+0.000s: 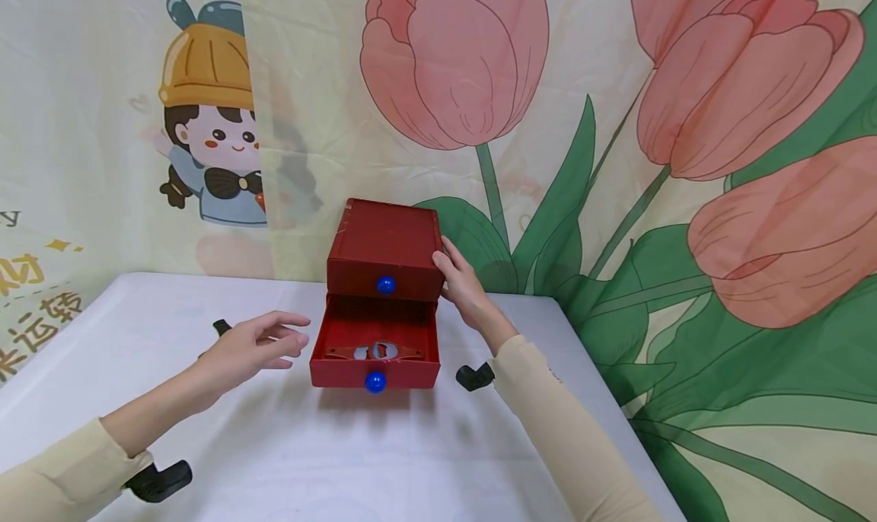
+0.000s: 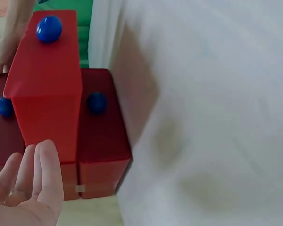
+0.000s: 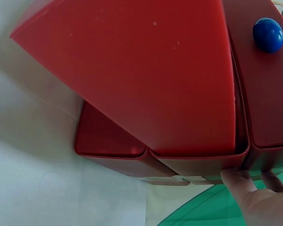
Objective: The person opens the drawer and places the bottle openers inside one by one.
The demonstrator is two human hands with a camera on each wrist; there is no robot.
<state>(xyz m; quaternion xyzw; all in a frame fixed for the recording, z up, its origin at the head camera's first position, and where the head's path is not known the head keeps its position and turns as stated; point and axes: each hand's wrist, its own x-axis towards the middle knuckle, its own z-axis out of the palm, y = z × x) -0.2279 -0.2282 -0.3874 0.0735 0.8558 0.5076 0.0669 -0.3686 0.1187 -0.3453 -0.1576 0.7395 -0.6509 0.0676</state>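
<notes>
A dark red box of drawers [image 1: 389,233] stands at the table's back, its middle drawer [image 1: 342,375] pulled far out. Blue ball knobs show on the upper drawer front [image 1: 349,275] and the lower drawer front [image 2: 100,127], both closed. Inside the pulled-out drawer lies what looks like a watch [image 1: 404,352] with a brown strap and a round silvery part. My left hand [image 1: 256,343] hovers just left of that drawer, fingers loosely extended and holding nothing. My right hand [image 1: 468,286] rests against the box's right side, its fingertips at the upper part of that wall.
A white-covered table [image 1: 274,446] lies under the box. Behind it hangs a printed backdrop [image 1: 308,88] with pink tulips. Black straps or mounts sit by both wrists, including a black piece [image 1: 475,377] near the right sleeve.
</notes>
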